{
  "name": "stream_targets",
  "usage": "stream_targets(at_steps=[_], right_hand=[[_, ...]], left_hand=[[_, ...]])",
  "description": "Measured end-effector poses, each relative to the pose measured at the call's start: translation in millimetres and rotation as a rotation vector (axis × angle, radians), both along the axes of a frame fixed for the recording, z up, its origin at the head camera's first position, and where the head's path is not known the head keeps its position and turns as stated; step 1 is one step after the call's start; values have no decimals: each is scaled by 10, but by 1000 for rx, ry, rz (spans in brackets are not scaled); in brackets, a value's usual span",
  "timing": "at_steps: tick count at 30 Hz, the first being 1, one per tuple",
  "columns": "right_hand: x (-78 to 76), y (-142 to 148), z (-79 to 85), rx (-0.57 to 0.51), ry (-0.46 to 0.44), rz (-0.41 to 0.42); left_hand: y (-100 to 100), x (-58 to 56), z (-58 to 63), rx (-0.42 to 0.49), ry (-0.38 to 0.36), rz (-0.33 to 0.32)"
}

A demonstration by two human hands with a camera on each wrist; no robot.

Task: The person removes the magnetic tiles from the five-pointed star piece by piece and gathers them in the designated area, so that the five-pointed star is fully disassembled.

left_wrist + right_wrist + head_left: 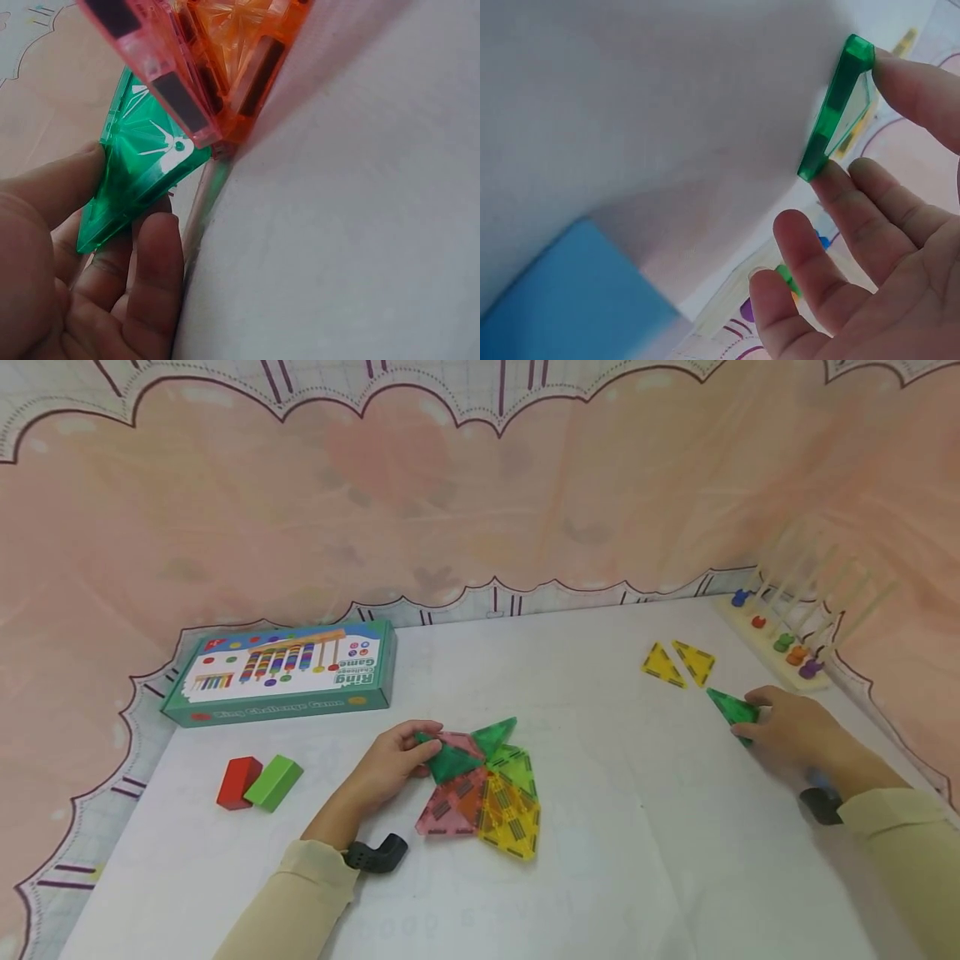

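Note:
My left hand [386, 764] pinches a green triangular magnetic tile [139, 161] between thumb and fingers. That tile touches a cluster of see-through tiles on the table, among them pink tiles [442, 810], an orange tile [240, 34], yellow tiles [513, 827], a lime tile [517, 770] and another green triangle [495, 737]. Over at the right, my right hand [791, 722] holds a further green triangular tile [731, 710] by thumb and fingertips. In the right wrist view this tile [836, 109] shows edge-on. Two yellow triangular tiles [662, 666] lie just beyond it.
A Ring Challenge Game box [281, 672] lies at the back left, with a red block [238, 782] and a green block [273, 782] in front. Far right stands a pegged wooden base [780, 652] with small coloured figures. Something blue [577, 292] is near my right wrist.

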State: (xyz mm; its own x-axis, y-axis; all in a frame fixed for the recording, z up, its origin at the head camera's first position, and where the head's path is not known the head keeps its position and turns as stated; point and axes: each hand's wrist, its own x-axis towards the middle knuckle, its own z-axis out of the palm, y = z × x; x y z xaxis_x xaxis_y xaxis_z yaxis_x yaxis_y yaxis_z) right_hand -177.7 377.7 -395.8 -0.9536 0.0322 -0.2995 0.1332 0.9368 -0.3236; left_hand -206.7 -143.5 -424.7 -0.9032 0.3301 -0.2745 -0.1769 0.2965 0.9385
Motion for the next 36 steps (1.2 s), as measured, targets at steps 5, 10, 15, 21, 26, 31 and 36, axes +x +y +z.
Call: stream_targets(at_steps=[5, 10, 15, 21, 26, 31, 36], right_hand=[[-26, -103, 58, -27, 40, 12], [-78, -599, 193, -121, 106, 84], [-193, -1310, 200, -269, 100, 203], [-326, -2091, 58, -475, -25, 331], [-346, -2413, -31, -539, -88, 364], [-329, -2580, -13, -568, -53, 371], [-337, -2752, -8, -542, -15, 419]], left_hand=[[4, -7, 13, 19, -4, -3], [-21, 0, 25, 14, -9, 5], [-35, -8, 15, 13, 2, 9], [-11, -5, -2, 9, 12, 5], [31, 36, 60, 38, 2, -19], [57, 105, 202, 40, 7, -31], [36, 129, 247, 28, 11, -13]])
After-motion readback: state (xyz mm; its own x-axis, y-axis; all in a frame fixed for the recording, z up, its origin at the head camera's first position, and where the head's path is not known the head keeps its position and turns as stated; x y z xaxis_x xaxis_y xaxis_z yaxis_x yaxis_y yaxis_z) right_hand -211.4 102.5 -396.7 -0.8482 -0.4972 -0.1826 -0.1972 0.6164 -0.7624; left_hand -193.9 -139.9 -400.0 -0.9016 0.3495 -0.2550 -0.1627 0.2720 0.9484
